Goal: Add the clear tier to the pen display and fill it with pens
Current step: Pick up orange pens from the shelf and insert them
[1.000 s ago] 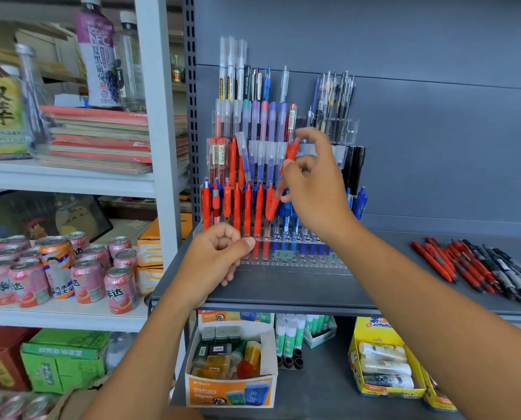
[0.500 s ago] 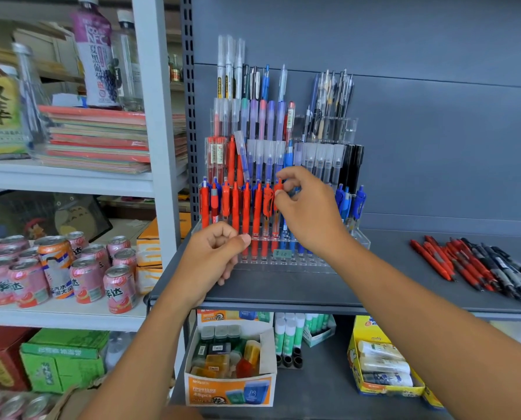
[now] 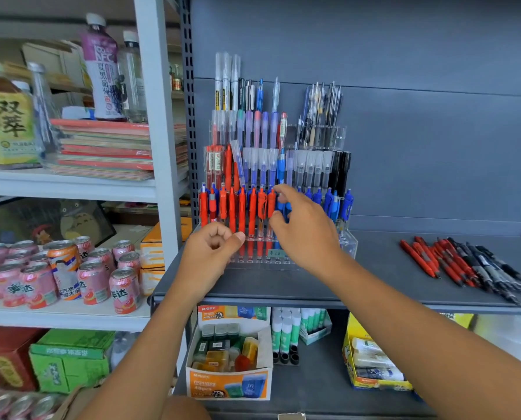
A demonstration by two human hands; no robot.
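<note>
The clear tier (image 3: 348,242) stands at the near front of the pen display (image 3: 253,131) on the grey shelf (image 3: 374,283), with red pens (image 3: 241,207) in its left part and blue pens (image 3: 329,201) in its right. The right hand (image 3: 306,228), which pinched a red pen half a second ago, has released it. Its fingers are loosely spread and empty, just beside the rightmost red pen (image 3: 271,204), now upright in the row. The left hand (image 3: 210,253) remains a loose fist with nothing visible in it, thumb at the tier's left front. Loose pens (image 3: 465,265) lie on the shelf, far right
</note>
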